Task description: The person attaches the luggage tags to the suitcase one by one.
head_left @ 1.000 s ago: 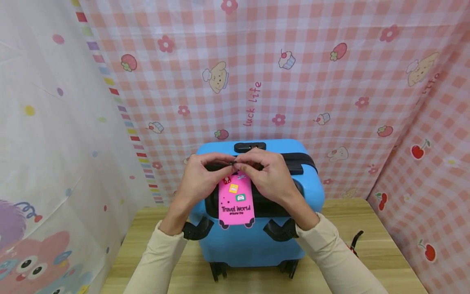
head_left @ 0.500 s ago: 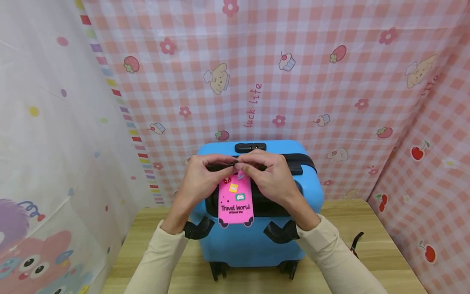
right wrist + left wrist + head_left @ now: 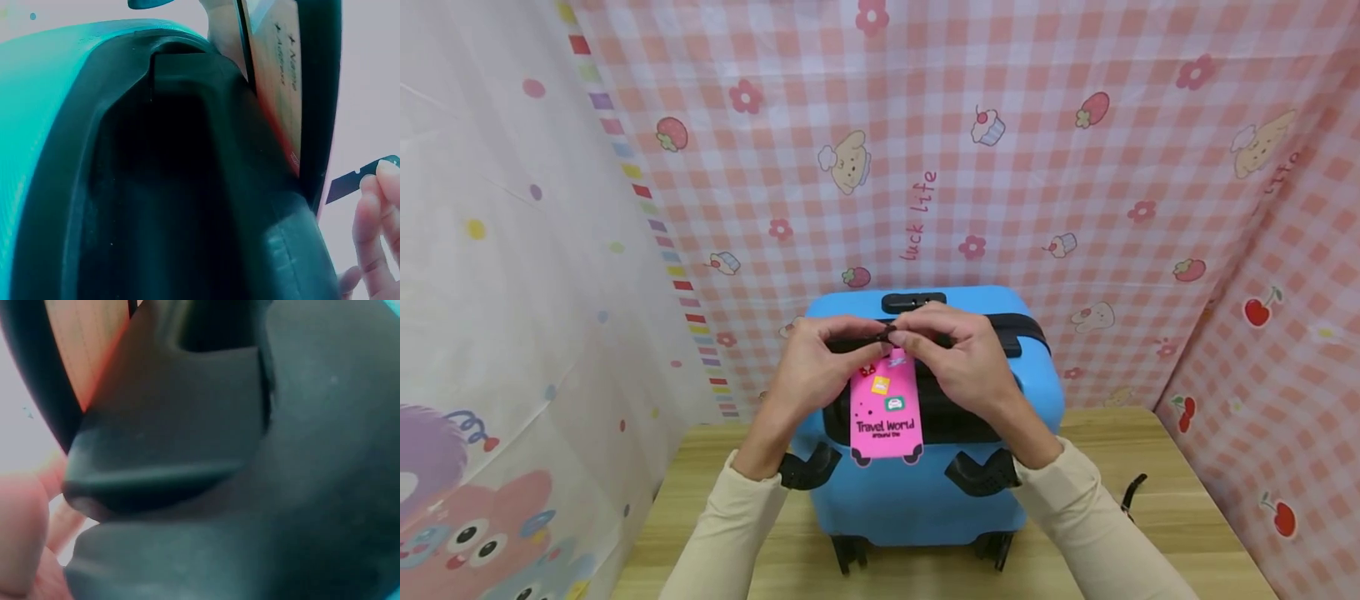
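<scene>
A pink luggage tag (image 3: 886, 417) printed "Travel World" hangs upright in front of the black side handle of a blue suitcase (image 3: 917, 500). My left hand (image 3: 812, 367) and right hand (image 3: 966, 358) meet at its upper end, pinching its black strap (image 3: 345, 187) between thumbs and fingertips. The fingers hide much of the strap in the head view. In the right wrist view, the tag's back shows a name and address card (image 3: 278, 81) beside the handle (image 3: 237, 144). The handle (image 3: 169, 425) fills most of the left wrist view.
A black combination lock (image 3: 913, 302) is set in the suitcase behind the hands. Wheels (image 3: 992, 550) stick out at its near end. A small black strap-like item (image 3: 1133, 493) lies on the wooden table (image 3: 1180, 533) at the right. Checked cloth (image 3: 1030, 192) hangs behind.
Both hands stay at the tag's strap, their fingertips shifting only slightly. The tag and hands appear a little farther right, along with a small shift of the head view.
</scene>
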A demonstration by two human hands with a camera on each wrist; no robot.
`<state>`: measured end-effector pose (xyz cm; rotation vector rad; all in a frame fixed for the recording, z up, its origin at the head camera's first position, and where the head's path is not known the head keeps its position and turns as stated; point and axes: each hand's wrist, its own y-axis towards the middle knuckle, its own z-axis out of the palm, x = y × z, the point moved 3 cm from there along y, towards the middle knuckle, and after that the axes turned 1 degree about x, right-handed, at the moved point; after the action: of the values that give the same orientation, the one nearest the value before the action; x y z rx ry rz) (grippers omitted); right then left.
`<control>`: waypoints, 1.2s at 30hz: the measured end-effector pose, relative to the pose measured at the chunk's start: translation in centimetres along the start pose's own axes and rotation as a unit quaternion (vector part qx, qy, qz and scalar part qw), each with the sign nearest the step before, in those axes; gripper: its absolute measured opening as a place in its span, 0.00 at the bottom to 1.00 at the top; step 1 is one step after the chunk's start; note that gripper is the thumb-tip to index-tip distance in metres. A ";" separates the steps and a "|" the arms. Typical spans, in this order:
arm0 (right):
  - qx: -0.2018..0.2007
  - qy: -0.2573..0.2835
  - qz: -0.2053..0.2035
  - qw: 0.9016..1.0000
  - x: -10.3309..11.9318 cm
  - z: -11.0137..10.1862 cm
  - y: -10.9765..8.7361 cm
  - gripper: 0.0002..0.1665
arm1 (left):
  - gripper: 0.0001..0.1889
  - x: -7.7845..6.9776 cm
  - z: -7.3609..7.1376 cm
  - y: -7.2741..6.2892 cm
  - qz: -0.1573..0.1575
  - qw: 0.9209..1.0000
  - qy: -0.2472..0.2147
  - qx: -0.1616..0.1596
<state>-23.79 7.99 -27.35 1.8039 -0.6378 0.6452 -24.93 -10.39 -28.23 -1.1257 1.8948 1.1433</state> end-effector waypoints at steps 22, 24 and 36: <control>0.035 -0.036 0.027 0.998 0.0 0.0 1.5 0.07 | 0.15 0.1 0.1 0.0 0.029 0.999 0.012 0.007; 0.042 -0.035 0.021 0.998 0.0 0.0 1.6 0.08 | 0.15 0.1 0.1 0.0 0.025 1.000 0.010 0.012; 0.055 -0.031 0.041 0.997 -0.3 0.2 1.8 0.11 | 0.17 1.0 -0.4 0.2 0.009 1.000 0.005 0.029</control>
<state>-25.23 7.35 -26.48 1.9135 -0.7332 0.6926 -25.58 -11.05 -28.86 -1.0873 1.9354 1.0879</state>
